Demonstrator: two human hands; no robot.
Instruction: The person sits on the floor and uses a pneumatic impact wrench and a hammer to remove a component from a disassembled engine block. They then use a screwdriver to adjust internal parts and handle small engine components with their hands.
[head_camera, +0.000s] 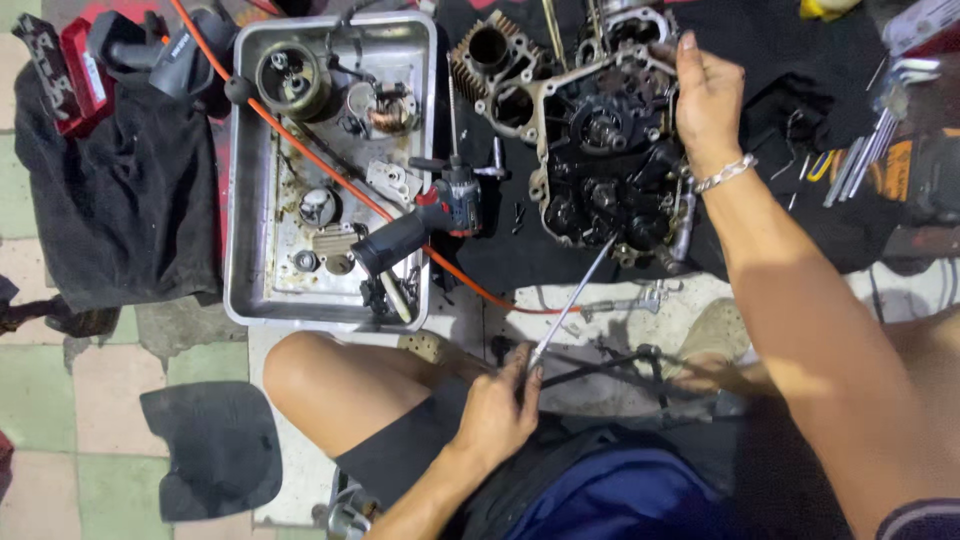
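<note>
From the head camera, the left hand (497, 412) is curled tight around the end of a long thin metal rod (572, 303); the rod slants up and its far tip pokes into the bottom of the black engine case (610, 160); the right hand (708, 100) lies flat on the top right edge of the case with fingers spread a little, holding nothing but pressing it down; the case sits on a dark cloth between the two hands, just past the person's knees; to do this bit well, I think the right hand should keep the case from sliding while the left pushes the rod straight and slow, so the tip does not slip off the greasy metal; the case is bumpy, oily and full of round holes and gears; to its left lies a red and black power drill (430, 218), and an orange hose (300, 140) runs across a shiny, dirty metal tray (250, 200) full of small round parts; silver wrenches (870, 140) lie fanned out on the right.
</note>
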